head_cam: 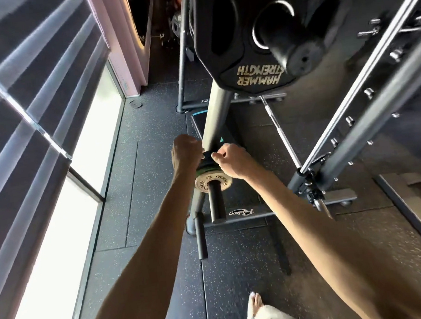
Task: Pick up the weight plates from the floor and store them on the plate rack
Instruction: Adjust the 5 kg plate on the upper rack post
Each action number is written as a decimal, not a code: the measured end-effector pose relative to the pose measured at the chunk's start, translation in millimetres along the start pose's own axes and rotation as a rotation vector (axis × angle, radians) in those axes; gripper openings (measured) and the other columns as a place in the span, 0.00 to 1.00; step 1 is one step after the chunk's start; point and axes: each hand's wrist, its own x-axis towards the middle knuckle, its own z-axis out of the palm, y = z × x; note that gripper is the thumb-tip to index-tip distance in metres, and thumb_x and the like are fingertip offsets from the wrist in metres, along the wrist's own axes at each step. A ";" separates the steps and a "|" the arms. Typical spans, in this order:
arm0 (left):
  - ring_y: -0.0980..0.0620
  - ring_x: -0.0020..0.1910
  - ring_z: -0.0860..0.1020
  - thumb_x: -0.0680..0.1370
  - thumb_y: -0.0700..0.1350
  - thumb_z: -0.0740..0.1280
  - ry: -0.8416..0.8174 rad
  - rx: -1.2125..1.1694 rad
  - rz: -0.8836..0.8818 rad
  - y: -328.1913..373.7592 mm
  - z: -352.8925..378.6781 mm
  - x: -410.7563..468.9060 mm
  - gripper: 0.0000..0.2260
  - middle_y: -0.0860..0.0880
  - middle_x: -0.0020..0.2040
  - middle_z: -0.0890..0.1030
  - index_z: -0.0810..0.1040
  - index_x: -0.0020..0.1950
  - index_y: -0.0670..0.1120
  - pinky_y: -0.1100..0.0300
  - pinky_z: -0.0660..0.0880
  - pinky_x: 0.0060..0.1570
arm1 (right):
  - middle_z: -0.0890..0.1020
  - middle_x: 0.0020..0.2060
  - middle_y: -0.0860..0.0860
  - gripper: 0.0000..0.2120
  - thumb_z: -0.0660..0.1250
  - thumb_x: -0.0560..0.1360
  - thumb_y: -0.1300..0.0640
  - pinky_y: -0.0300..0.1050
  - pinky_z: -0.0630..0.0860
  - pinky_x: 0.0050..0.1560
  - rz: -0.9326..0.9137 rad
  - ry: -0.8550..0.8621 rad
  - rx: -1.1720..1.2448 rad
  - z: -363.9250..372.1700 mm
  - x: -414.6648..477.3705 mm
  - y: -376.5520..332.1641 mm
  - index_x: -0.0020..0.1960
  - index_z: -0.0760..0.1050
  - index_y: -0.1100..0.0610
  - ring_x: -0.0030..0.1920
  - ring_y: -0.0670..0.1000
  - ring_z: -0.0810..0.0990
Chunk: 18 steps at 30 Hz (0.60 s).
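A stack of small weight plates (213, 182) sits on a black peg (217, 204) of the plate rack, the front one pale with dark lettering, a green one behind it. My left hand (187, 151) and my right hand (231, 160) both reach to the back of this stack, fingers curled, gripping a small dark plate (207, 157) from either side against the rack's grey post (214, 118). A large black Hammer Strength plate (252, 38) hangs on a higher peg.
A second bare peg (201, 236) juts out lower left. A barbell (282, 135) leans behind the rack base (242, 213). Grey machine frame bars (367, 105) cross on the right. A blinded window (38, 149) lines the left. My bare feet (255, 305) stand on rubber flooring.
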 end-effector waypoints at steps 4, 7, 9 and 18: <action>0.46 0.34 0.83 0.77 0.41 0.67 0.163 -0.126 0.232 83.5 -38.9 -36.3 0.04 0.43 0.39 0.85 0.78 0.43 0.48 0.50 0.83 0.39 | 0.83 0.49 0.61 0.23 0.60 0.81 0.44 0.54 0.76 0.53 -0.281 0.101 -0.045 -61.1 -38.6 -55.8 0.54 0.77 0.65 0.51 0.61 0.81; 0.49 0.30 0.81 0.77 0.40 0.67 0.300 -0.213 0.450 152.9 -69.0 -65.7 0.04 0.42 0.40 0.85 0.81 0.48 0.42 0.59 0.78 0.31 | 0.82 0.46 0.64 0.25 0.60 0.82 0.46 0.60 0.75 0.51 -0.496 0.152 -0.018 -108.7 -70.9 -95.1 0.52 0.76 0.70 0.48 0.63 0.81; 0.49 0.29 0.81 0.76 0.41 0.67 0.355 -0.235 0.544 193.0 -86.8 -80.8 0.06 0.42 0.39 0.85 0.81 0.49 0.41 0.60 0.76 0.29 | 0.83 0.49 0.64 0.23 0.60 0.82 0.48 0.61 0.76 0.53 -0.594 0.154 0.034 -137.5 -91.8 -115.7 0.54 0.76 0.70 0.50 0.62 0.82; 0.52 0.40 0.82 0.77 0.45 0.66 0.420 -0.123 0.751 276.5 -79.7 -112.3 0.07 0.50 0.42 0.83 0.82 0.49 0.44 0.59 0.80 0.45 | 0.85 0.46 0.51 0.11 0.62 0.82 0.52 0.41 0.78 0.51 -0.783 0.556 0.255 -247.5 -122.3 -125.2 0.54 0.78 0.58 0.46 0.47 0.84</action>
